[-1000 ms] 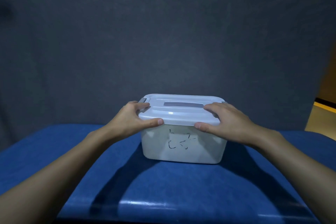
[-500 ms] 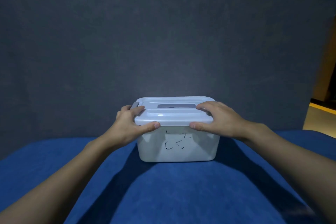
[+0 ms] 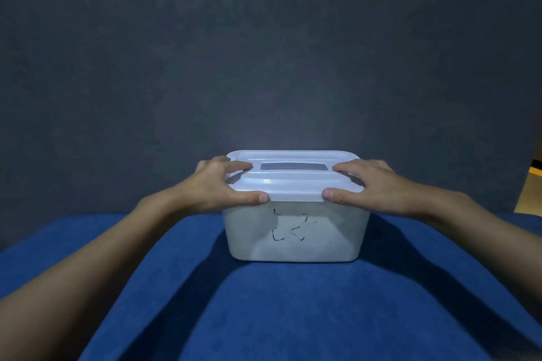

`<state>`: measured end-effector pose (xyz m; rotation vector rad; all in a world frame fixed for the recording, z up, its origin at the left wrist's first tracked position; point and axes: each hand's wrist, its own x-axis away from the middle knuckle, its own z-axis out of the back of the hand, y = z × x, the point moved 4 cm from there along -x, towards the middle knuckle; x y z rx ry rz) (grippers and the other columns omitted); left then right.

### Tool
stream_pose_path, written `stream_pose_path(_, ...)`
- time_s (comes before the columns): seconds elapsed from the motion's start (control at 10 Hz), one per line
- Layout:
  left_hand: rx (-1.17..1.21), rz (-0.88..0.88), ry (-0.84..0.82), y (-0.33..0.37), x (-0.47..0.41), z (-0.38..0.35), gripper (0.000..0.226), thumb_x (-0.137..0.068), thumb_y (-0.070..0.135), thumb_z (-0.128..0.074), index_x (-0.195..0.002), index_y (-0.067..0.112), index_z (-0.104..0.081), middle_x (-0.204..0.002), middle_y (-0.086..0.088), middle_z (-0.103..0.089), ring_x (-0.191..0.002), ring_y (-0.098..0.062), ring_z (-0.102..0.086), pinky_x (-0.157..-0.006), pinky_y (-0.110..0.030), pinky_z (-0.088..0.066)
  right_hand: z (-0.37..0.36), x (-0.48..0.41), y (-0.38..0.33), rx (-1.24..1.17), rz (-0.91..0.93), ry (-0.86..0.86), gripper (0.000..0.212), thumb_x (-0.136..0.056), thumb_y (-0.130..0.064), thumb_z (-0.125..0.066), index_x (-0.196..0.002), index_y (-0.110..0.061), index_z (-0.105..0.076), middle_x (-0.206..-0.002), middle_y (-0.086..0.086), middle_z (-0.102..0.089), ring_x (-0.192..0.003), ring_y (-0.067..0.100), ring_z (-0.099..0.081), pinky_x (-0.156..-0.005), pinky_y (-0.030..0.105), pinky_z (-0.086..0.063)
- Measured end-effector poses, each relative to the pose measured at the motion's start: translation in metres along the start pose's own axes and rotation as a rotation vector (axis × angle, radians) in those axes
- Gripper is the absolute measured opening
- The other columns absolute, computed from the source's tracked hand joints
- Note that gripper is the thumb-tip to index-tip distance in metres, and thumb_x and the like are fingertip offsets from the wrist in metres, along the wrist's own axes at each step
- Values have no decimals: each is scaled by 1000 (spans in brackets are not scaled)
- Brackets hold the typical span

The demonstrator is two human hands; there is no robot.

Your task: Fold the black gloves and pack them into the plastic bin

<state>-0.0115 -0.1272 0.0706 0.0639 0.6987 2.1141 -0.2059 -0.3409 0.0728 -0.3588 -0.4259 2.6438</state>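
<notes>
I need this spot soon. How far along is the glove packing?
Looks done: the lid sits on the plastic bin, and no gloves lie on the blue surface. In hand: the left hand and right hand grip the lid's ends, thumbs at its front edge. Left: unclear; the cloudy walls hide the contents, so I cannot tell whether the gloves are packed.

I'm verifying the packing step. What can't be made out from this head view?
All in the head view:
- Black gloves: none in view; the plastic bin's frosted wall and closed lid hide any contents.
- Lid's two ends: covered by the left hand and right hand holding it.
- Marker writing on the bin's front: illegible scrawl.
</notes>
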Motion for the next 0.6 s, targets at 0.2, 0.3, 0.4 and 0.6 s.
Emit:
stream_pose_path(0.2,-54,21,-89,-4,-1,3,104,-46,90,-63,-141,51,-41,-157,10,-23,-147,-15,-9,-119,-42,-21,4,2,-5,85,-10,-63,100,-58,-97,-32,-141,-42,-36,-145,-19,-37,-140,13,-21,-112,49,-23)
stream_pose_path(0.3,-94,-15,-97,3,-3,12,97,-49,94,-50,-137,53,-43,-159,12,-17,-149,-11,-5,-120,-48,-19,14,-3,-9,162,33,-52,97,-58,-96,-22,-137,-43,-40,-145,-20,-38,-142,12,-19,-111,47,-18)
stream_pose_path(0.4,-125,-136,-43,18,-18,15,82,-64,92,-40,-136,52,-45,-152,16,-24,-146,-9,-15,-119,-44,-20,16,-19,-17,145,105,-3,95,-64,-88,-10,-144,-43,-34,-151,-21,-32,-145,6,-15,-117,42,-12)
stream_pose_path(0.6,-278,-178,-227,36,-51,20,74,-66,91,-38,-130,55,-48,-127,27,-44,-124,0,-38,-109,-34,-28,18,-43,-23,202,132,-189,79,-75,-81,-26,-144,-42,-34,-149,-24,-33,-143,5,-24,-118,42,-17)
